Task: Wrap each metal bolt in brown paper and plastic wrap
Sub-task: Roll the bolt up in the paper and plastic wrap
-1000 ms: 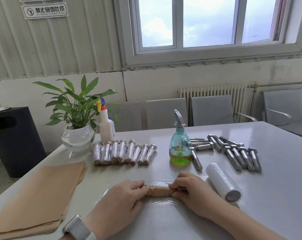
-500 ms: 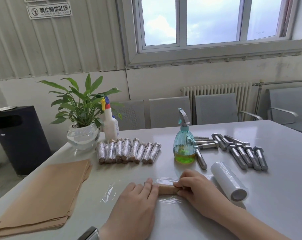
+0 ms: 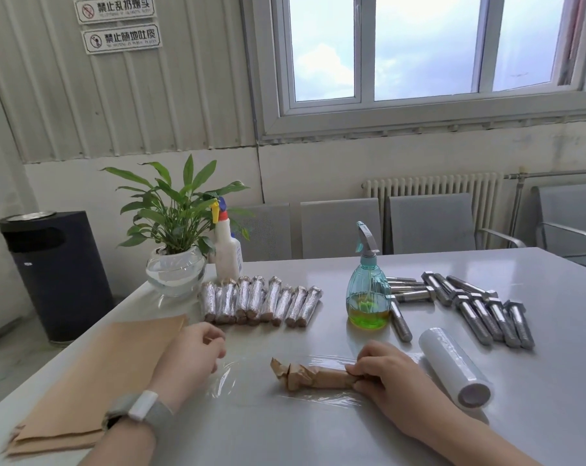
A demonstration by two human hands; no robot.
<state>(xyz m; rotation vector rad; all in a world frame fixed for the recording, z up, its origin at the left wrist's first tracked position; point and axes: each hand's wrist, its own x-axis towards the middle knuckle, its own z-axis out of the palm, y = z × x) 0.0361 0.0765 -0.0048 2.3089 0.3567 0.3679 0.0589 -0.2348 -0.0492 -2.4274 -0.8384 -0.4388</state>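
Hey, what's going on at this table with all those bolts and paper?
A person is packing metal bolts. The right hand grips one end of a bolt wrapped in brown paper, which lies on a sheet of clear plastic wrap spread on the table. The left hand is at the far end of that sheet. A row of finished wrapped bolts sits behind, bare bolts wait at the right, with the plastic wrap roll and a stack of brown paper nearby.

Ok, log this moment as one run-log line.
step: plastic wrapping | right hand: grips paper-wrapped bolt | left hand: pinches plastic wrap sheet | roll: beside right hand
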